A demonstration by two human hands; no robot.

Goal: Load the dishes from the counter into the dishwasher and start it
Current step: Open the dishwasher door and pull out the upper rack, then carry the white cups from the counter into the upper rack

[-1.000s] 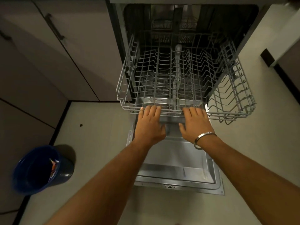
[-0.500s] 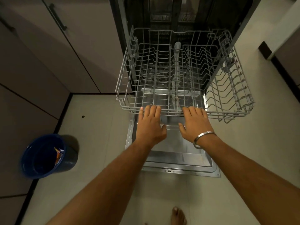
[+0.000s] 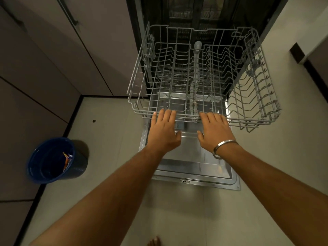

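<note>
Scene: a person stands over an open dishwasher [image 3: 204, 18] at the top centre of the frame, its door [image 3: 193, 166] lying flat just below centre.
Rack: a grey wire rack [image 3: 200, 77] is drawn out above the door, filling the upper centre and right; it holds no dishes.
Left hand: the left hand [image 3: 164, 131] rests on the rack's front rail, fingers [image 3: 167, 115] straight and close together, laid over the wire, not curled round it.
Right hand: the right hand [image 3: 213, 129], with a metal bangle [image 3: 224, 148] at the wrist, lies the same way, fingers together and flat on the rail.
Dishes: none in view; no surface holding them shows.
Handling: the empty rack is probably light and stiff, though springy at the thin tines; the thick front rail looks like the best hold, one hand either side of centre.
Elsewhere: a blue bin [image 3: 53, 160] sits on the floor at lower left, beside the cabinets [image 3: 53, 50].
</note>
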